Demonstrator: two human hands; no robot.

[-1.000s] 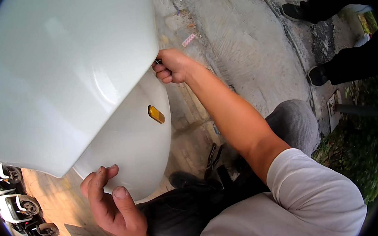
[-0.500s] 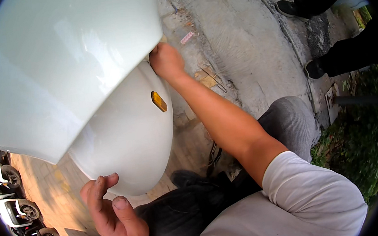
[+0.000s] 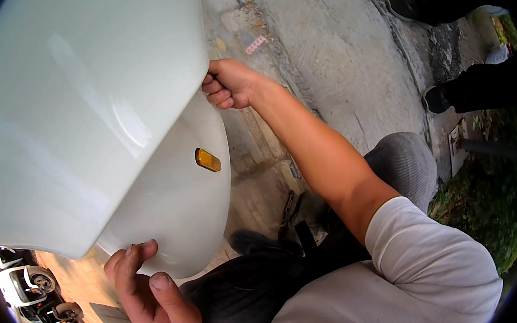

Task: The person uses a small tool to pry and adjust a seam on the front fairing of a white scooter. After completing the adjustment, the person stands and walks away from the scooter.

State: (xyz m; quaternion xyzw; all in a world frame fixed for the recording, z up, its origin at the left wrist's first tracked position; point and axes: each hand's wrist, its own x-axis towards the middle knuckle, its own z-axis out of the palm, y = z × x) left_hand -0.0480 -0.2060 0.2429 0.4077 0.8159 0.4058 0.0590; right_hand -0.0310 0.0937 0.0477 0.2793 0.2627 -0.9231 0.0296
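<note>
A large, glossy white body panel (image 3: pixel 91 103) fills the upper left, its lower edge running diagonally. Below it bulges a rounded white fender-like part (image 3: pixel 176 213) with an amber side lamp (image 3: pixel 208 159). Reaching up to the panel's right corner, my right hand (image 3: pixel 230 84) is closed, with curled fingers at the panel's edge; the fingertips are partly hidden there. My left hand (image 3: pixel 153 296) hangs in front of the rounded part's lower end. Its fingers are bent but apart from the thumb, and it holds nothing.
Rough concrete pavement (image 3: pixel 330 61) stretches to the right, with a small pink scrap (image 3: pixel 255 44) on it. A person's dark shoes (image 3: pixel 436 99) stand at the far right, near green plants (image 3: pixel 492 195). Parked white vehicles (image 3: pixel 21 286) show at the lower left.
My right hand has turned and come slightly down at the panel's corner, so more of its curled fingers show. The view has shifted a little; my left hand keeps its pose.
</note>
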